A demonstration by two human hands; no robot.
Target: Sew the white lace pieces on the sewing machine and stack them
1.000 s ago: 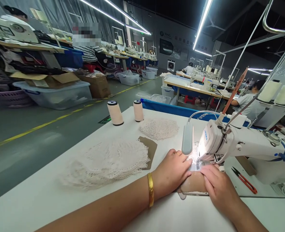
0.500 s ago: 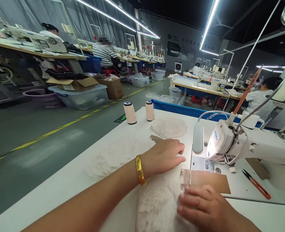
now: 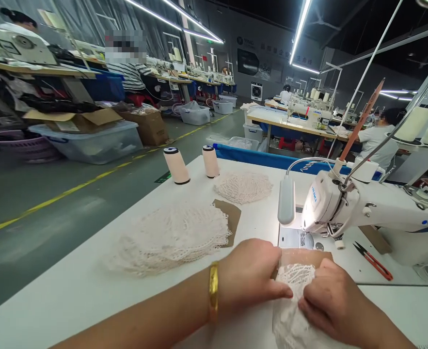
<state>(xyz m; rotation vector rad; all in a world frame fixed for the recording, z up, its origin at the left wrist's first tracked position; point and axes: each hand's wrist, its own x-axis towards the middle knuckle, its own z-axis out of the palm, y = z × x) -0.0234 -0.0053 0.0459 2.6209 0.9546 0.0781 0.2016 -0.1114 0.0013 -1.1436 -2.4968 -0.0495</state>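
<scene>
My left hand (image 3: 250, 278), with a gold bangle on the wrist, presses down on a white lace piece (image 3: 293, 295) lying over a brown paper pattern (image 3: 303, 257). My right hand (image 3: 330, 298) grips the same lace piece from the right, fingers curled. Both hands rest on the white table (image 3: 71, 295) just in front of the sewing machine (image 3: 366, 215), whose needle area (image 3: 304, 237) stands a little beyond the lace.
A stack of lace pieces (image 3: 170, 237) lies to the left, a smaller lace heap (image 3: 243, 187) farther back. Two thread cones (image 3: 176, 166) stand at the table's far edge. Red-handled snips (image 3: 373, 254) lie right of the machine. Other people work at distant tables.
My left hand came back from the lace stack to the lace piece in front of the machine. My right hand moved up and closed on that piece over the brown pattern.
</scene>
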